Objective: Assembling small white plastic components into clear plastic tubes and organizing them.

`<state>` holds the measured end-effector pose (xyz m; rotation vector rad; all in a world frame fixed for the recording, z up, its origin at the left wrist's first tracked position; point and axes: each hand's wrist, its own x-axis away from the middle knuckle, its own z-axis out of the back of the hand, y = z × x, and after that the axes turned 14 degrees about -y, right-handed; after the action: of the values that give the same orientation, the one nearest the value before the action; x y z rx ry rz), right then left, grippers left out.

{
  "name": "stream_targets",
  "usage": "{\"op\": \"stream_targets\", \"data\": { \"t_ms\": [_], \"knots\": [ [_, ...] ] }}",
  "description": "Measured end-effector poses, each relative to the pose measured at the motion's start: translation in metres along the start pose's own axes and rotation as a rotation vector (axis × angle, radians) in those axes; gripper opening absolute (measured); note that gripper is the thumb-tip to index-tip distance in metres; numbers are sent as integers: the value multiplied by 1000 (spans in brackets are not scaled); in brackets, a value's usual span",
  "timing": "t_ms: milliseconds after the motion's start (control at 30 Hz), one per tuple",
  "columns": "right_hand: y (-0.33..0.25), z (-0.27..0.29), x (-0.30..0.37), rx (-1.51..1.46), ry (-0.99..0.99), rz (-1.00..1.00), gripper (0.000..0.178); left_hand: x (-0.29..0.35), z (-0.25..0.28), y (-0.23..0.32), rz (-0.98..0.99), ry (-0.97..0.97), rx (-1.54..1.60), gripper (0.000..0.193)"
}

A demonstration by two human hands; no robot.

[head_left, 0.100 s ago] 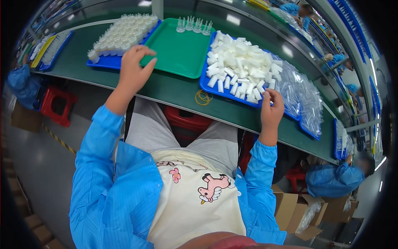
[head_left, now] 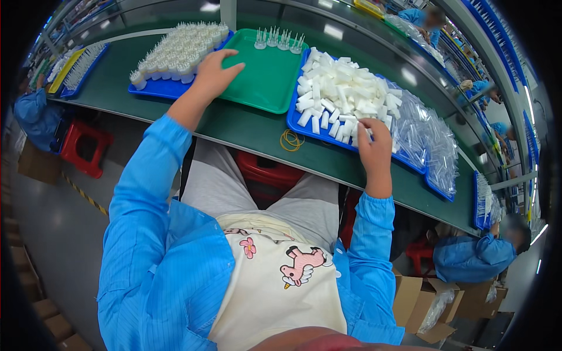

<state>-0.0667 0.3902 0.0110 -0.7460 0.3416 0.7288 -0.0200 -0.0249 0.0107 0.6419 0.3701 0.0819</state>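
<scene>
My left hand (head_left: 216, 73) reaches over the left side of a green tray (head_left: 254, 88), thumb and fingers apart, nothing in it. Clear plastic pieces with upright prongs (head_left: 279, 40) stand in a short row at that tray's far end. Beside the same hand, a blue tray (head_left: 153, 89) holds rows of white, round-bodied parts with clear prongs (head_left: 186, 50). My right hand (head_left: 374, 146) is at the near edge of a heap of short white cylinders (head_left: 342, 88) in another blue tray (head_left: 310, 133). Its fingers are curled together; what is between them is hidden among the white pieces.
Clear plastic tubes (head_left: 424, 131) fill blue trays at the right. Yellow rubber bands (head_left: 291, 140) lie near the table's front edge. Red stools (head_left: 86, 147), cardboard boxes (head_left: 430, 304) and co-workers in blue (head_left: 473, 257) are around the table.
My left hand has shifted to the right over the green tray. My right hand has moved left from the tray's near edge onto the white pieces, its fingers curling there.
</scene>
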Motion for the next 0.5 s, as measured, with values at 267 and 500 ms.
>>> {"op": "stream_targets", "data": {
  "t_ms": [267,500],
  "knots": [
    [-30,-36,-44,121,-270,144,23,-143,-63,-12,334,-243,86,102],
    [-15,-57,-53,292,-363,63,25,-163,-111,-24,205,-219,-122,83]
  ]
}}
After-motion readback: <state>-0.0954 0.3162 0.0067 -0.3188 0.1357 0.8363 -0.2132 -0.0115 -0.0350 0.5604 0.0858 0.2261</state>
